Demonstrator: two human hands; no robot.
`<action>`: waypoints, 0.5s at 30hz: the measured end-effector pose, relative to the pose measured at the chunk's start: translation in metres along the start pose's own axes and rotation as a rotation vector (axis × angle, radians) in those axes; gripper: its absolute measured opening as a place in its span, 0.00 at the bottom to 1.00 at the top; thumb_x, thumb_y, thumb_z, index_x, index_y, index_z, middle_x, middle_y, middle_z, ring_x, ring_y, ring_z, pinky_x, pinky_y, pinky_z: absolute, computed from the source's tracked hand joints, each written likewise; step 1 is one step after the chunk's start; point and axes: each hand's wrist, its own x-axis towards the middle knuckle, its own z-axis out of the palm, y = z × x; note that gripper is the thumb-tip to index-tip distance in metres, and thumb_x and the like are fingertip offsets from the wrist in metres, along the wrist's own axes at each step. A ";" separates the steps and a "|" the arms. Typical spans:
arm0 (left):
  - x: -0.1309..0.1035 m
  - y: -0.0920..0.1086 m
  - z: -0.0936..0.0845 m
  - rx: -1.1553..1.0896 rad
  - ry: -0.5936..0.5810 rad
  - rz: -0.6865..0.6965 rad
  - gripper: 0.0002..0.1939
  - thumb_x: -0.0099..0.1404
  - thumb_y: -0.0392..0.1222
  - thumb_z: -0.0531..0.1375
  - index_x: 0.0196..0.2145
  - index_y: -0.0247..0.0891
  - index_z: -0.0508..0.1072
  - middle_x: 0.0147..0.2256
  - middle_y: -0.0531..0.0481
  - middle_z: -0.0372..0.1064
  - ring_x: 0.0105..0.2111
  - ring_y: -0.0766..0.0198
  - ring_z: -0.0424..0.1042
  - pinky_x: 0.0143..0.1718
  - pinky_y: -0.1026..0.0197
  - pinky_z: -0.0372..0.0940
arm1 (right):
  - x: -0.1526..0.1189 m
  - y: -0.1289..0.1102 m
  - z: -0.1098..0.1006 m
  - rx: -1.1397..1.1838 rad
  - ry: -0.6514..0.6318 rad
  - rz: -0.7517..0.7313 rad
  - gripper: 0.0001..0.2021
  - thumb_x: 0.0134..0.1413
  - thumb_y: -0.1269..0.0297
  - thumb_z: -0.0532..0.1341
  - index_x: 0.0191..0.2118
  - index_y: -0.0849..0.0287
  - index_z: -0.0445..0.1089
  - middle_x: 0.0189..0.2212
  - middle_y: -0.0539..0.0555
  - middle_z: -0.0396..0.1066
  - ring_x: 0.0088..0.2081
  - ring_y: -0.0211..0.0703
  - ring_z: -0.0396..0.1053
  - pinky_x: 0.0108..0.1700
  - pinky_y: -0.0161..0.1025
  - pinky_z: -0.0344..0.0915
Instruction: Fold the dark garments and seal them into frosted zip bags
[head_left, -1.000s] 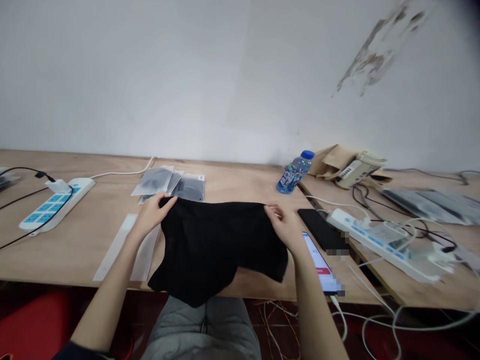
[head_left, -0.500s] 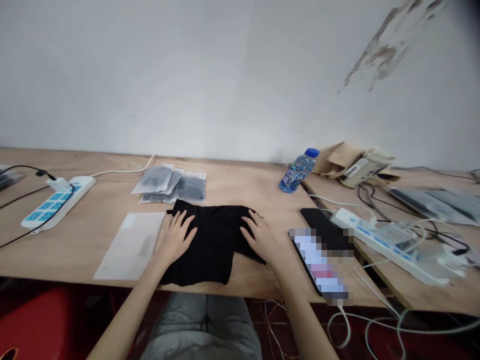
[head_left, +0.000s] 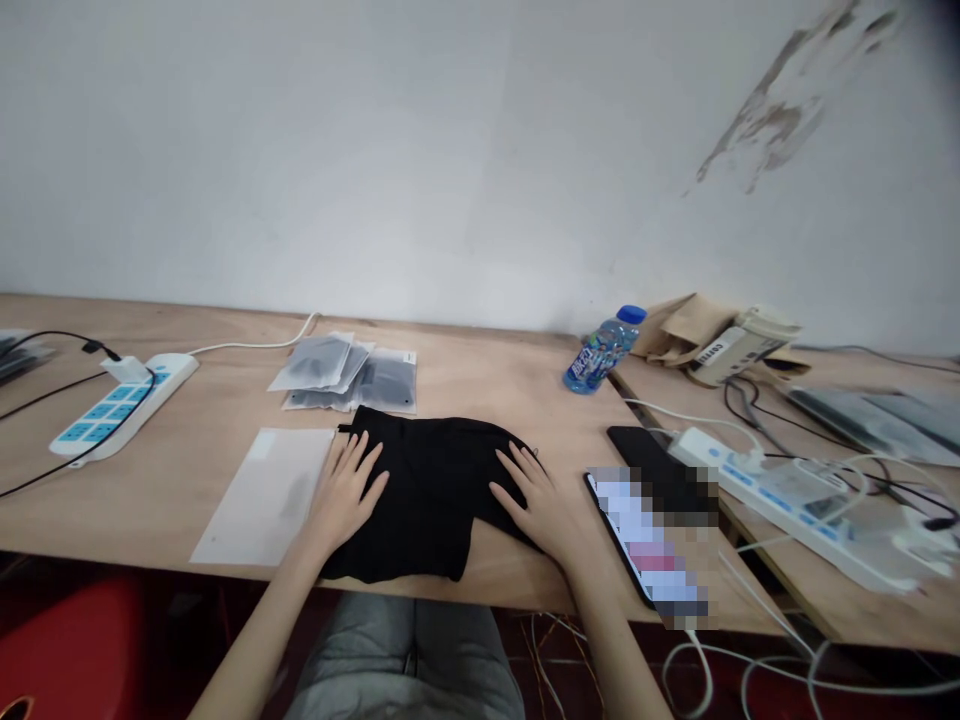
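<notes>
A black garment [head_left: 427,490] lies spread on the wooden table in front of me, its near edge by the table's front edge. My left hand [head_left: 349,500] rests on its left side with the fingers spread. On its right part lies my right hand [head_left: 536,505], flat, fingers apart. Neither hand grips anything. Just left of the garment is a flat translucent bag [head_left: 251,500]. Behind the garment sits a pile of translucent bags [head_left: 322,365] with dark contents.
A power strip [head_left: 124,405] with cables is at the left. To the right are a phone [head_left: 641,545], a black item [head_left: 652,465], a blue-capped bottle [head_left: 604,350], a second power strip [head_left: 780,505], cables and a brown paper bag [head_left: 686,325].
My right hand has slid slightly outward to the right over the garment, whose right part now reaches a little farther. The whole view has shifted slightly.
</notes>
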 end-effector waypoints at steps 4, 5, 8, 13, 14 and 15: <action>-0.028 -0.018 -0.012 -0.005 0.161 -0.193 0.25 0.70 0.49 0.49 0.59 0.37 0.65 0.62 0.40 0.60 0.62 0.51 0.58 0.60 0.49 0.57 | 0.001 -0.002 -0.001 0.003 0.004 0.008 0.27 0.62 0.51 0.55 0.62 0.57 0.62 0.64 0.59 0.57 0.66 0.55 0.51 0.65 0.57 0.54; -0.038 -0.024 -0.014 0.016 0.174 -0.248 0.26 0.70 0.50 0.49 0.60 0.36 0.64 0.62 0.39 0.60 0.63 0.50 0.57 0.60 0.48 0.57 | 0.001 -0.002 -0.001 0.000 0.004 0.007 0.27 0.62 0.51 0.55 0.62 0.57 0.62 0.64 0.59 0.57 0.66 0.55 0.51 0.65 0.57 0.53; -0.069 -0.041 -0.017 0.082 0.110 -0.348 0.30 0.69 0.53 0.48 0.64 0.35 0.59 0.64 0.38 0.55 0.65 0.46 0.52 0.61 0.45 0.54 | 0.001 -0.001 0.000 -0.008 0.009 0.002 0.26 0.62 0.51 0.54 0.62 0.58 0.62 0.64 0.59 0.58 0.66 0.55 0.52 0.65 0.58 0.53; -0.097 -0.063 -0.018 0.188 -0.042 -0.399 0.29 0.71 0.49 0.43 0.66 0.39 0.56 0.67 0.42 0.47 0.67 0.46 0.45 0.63 0.42 0.47 | 0.001 -0.001 0.002 -0.002 0.033 0.003 0.26 0.63 0.51 0.53 0.62 0.58 0.62 0.63 0.59 0.59 0.66 0.55 0.52 0.64 0.57 0.55; -0.097 -0.068 -0.019 0.197 -0.064 -0.411 0.29 0.71 0.49 0.43 0.66 0.39 0.56 0.68 0.42 0.46 0.67 0.47 0.45 0.63 0.42 0.47 | 0.001 -0.001 0.002 -0.002 0.033 0.003 0.26 0.63 0.51 0.53 0.62 0.57 0.62 0.63 0.59 0.59 0.66 0.55 0.53 0.64 0.57 0.55; -0.097 -0.074 -0.020 0.202 -0.081 -0.426 0.29 0.71 0.49 0.43 0.66 0.40 0.55 0.68 0.43 0.46 0.67 0.48 0.45 0.63 0.43 0.48 | 0.001 -0.001 0.002 -0.001 0.033 0.002 0.26 0.63 0.51 0.53 0.62 0.57 0.62 0.63 0.59 0.59 0.66 0.55 0.53 0.64 0.57 0.55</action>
